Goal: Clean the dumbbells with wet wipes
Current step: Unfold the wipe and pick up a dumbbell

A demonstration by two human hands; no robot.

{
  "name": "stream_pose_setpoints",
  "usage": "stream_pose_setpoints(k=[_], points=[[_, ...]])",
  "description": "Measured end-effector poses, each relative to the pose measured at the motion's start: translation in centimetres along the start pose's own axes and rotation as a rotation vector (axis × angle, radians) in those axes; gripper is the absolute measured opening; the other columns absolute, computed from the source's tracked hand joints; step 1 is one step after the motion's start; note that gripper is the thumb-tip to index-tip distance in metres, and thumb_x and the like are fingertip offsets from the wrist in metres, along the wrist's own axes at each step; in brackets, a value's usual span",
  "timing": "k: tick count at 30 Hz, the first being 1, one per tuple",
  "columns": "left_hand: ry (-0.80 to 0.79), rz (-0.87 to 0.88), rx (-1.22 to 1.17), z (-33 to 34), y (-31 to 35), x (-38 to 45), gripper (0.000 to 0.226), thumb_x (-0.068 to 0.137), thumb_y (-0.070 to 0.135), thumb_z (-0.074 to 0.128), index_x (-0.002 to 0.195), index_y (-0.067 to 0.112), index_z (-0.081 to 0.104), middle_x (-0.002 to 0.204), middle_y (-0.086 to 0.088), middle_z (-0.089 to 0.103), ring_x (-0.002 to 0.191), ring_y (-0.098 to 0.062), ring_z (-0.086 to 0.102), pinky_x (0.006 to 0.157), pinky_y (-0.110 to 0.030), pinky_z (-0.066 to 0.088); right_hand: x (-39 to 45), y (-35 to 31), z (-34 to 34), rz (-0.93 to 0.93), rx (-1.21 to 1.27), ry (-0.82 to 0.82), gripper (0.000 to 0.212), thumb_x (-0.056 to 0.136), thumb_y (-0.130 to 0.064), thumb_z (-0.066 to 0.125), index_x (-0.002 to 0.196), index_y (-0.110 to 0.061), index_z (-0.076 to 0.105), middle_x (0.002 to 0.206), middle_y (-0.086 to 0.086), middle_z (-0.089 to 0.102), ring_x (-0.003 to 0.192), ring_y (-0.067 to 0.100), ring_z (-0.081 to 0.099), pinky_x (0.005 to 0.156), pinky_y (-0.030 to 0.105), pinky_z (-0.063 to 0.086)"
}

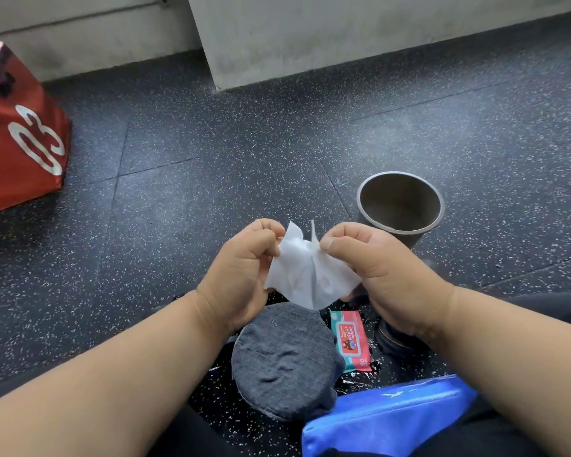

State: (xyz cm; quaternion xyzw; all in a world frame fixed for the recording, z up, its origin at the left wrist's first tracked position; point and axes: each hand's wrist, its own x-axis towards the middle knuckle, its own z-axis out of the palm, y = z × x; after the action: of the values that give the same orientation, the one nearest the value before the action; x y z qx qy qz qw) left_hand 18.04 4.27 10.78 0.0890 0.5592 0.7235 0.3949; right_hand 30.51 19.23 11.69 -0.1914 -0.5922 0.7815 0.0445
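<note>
A white wet wipe (310,275) is held above the speckled floor (211,159), pinched at its far edge by the left hand (241,275) and the right hand (386,268). Near beneath it, a wipes packet (351,341) is seen beside a grey socked foot (284,361). A dark bin (400,206) is set farther right, a red box (17,133) far left.

one wet wipe (310,275), one wipes pack (351,341), one bin (399,206)
</note>
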Motion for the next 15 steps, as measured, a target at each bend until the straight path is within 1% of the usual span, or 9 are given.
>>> stream_pose_setpoints(k=[2, 3, 6, 8, 10, 11, 13, 14, 15], points=[[-0.011, 0.004, -0.016, 0.0, 0.2, -0.1, 0.022, 0.068, 0.006, 0.049, 0.084, 0.020, 0.056, 0.081, -0.004, 0.045, 0.072, -0.019, 0.042, 0.061, -0.036, 0.029, -0.4, -0.4, 0.2, 0.013, 0.003, -0.003, 0.009, 0.091, -0.019, 0.066, 0.088, -0.013, 0.071, 0.065, 0.004, 0.063, 0.052, 0.013, 0.054, 0.047, 0.022, 0.046], [-0.020, 0.006, -0.030, -0.1, 0.3, -0.1, 0.022, 0.069, 0.006, 0.049, 0.083, 0.020, 0.056, 0.082, -0.004, 0.045, 0.074, -0.020, 0.043, 0.062, -0.036, 0.030, -0.4, -0.4, 0.1, 0.001, -0.003, 0.001, 0.011, 0.093, -0.016, 0.063, 0.088, -0.013, 0.073, 0.066, 0.006, 0.064, 0.050, 0.013, 0.055, 0.047, 0.022, 0.046], [-0.043, 0.007, -0.066, -0.3, 0.7, -0.1, 0.022, 0.070, 0.005, 0.049, 0.084, 0.020, 0.058, 0.086, -0.005, 0.047, 0.077, -0.021, 0.044, 0.060, -0.034, 0.034, -0.4, -0.5, 0.0, -0.025, 0.030, 0.038, 0.031, 0.101, -0.006, 0.054, 0.083, -0.016, 0.078, 0.071, 0.012, 0.068, 0.053, 0.016, 0.058, 0.046, 0.025, 0.046], [-0.049, 0.012, -0.082, -0.4, 0.9, -0.1, 0.023, 0.071, 0.005, 0.049, 0.086, 0.019, 0.057, 0.086, -0.005, 0.048, 0.077, -0.021, 0.045, 0.062, -0.034, 0.036, -0.2, -0.4, 0.0, 0.005, 0.074, 0.058, 0.029, 0.102, -0.007, 0.057, 0.084, -0.016, 0.078, 0.073, 0.012, 0.070, 0.053, 0.016, 0.060, 0.044, 0.025, 0.048], [-0.057, 0.013, -0.106, -0.3, 0.9, -0.1, 0.023, 0.071, 0.004, 0.049, 0.087, 0.019, 0.056, 0.087, -0.006, 0.049, 0.077, -0.022, 0.047, 0.063, -0.034, 0.042, 0.0, -0.3, -0.1, 0.043, 0.105, 0.056, 0.008, 0.097, -0.018, 0.067, 0.091, -0.016, 0.072, 0.078, 0.009, 0.070, 0.057, 0.016, 0.064, 0.045, 0.027, 0.051], [-0.062, 0.015, -0.120, -0.3, 0.9, -0.1, 0.023, 0.071, 0.004, 0.049, 0.087, 0.018, 0.056, 0.088, -0.007, 0.049, 0.079, -0.023, 0.048, 0.065, -0.034, 0.045, 0.1, -0.2, -0.2, 0.070, 0.094, 0.039, 0.013, 0.092, -0.028, 0.074, 0.096, -0.018, 0.068, 0.082, 0.006, 0.071, 0.063, 0.016, 0.067, 0.047, 0.028, 0.053], [-0.067, 0.018, -0.139, -0.3, 0.9, -0.1, 0.022, 0.070, 0.004, 0.049, 0.086, 0.018, 0.057, 0.091, -0.009, 0.049, 0.081, -0.025, 0.048, 0.070, -0.037, 0.043, 0.2, 0.3, -0.3, 0.162, 0.017, -0.009, 0.042, 0.080, -0.044, 0.088, 0.102, -0.018, 0.064, 0.088, 0.003, 0.074, 0.071, 0.016, 0.070, 0.052, 0.027, 0.056], [-0.063, 0.016, -0.146, -0.3, 0.9, -0.1, 0.022, 0.070, 0.004, 0.049, 0.085, 0.017, 0.057, 0.091, -0.009, 0.048, 0.082, -0.026, 0.048, 0.072, -0.038, 0.042, 0.2, 0.4, -0.1, 0.204, -0.006, -0.015, 0.047, 0.076, -0.046, 0.090, 0.103, -0.017, 0.063, 0.089, 0.004, 0.075, 0.073, 0.016, 0.071, 0.054, 0.027, 0.056], [-0.056, 0.016, -0.151, -0.3, 0.9, -0.1, 0.022, 0.070, 0.004, 0.049, 0.085, 0.017, 0.057, 0.092, -0.010, 0.048, 0.083, -0.027, 0.048, 0.072, -0.039, 0.041, 0.2, 0.7, -0.1, 0.235, -0.005, -0.019, 0.045, 0.076, -0.042, 0.087, 0.104, -0.014, 0.065, 0.092, 0.006, 0.077, 0.076, 0.017, 0.072, 0.058, 0.028, 0.056]])
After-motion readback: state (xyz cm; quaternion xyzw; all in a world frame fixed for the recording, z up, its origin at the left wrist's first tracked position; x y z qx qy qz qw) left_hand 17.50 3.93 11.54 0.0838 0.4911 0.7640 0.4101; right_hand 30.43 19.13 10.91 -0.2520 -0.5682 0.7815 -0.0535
